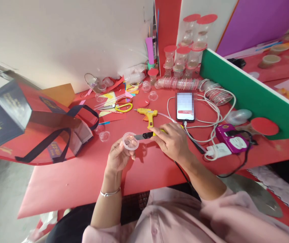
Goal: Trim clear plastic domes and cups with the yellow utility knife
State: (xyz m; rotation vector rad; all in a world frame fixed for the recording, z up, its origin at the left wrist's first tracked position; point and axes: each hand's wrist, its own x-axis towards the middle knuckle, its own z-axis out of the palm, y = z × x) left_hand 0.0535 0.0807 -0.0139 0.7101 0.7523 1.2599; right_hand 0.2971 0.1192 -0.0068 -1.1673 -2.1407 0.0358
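My left hand (119, 153) grips a small clear plastic cup (131, 141) by its side, with the round rim turned up toward me. In my right hand (172, 140) is a yellow-handled utility knife (148, 135), its blade reaching left to the cup's rim. Whether the blade cuts into the plastic is too small to tell. Just beyond the knife, a yellow glue gun (147, 114) lies on the red table (144, 175), nozzle to the left. Yellow-handled scissors (124, 105) rest farther back on scraps of coloured paper.
A red shopping bag (45, 121) stands on the left. Stacked plastic cups (177, 83) line the back, beside hourglass-like cup towers (193, 33). A phone (185, 106), white cable and purple power strip (232, 140) lie right, before a green divider (242, 94).
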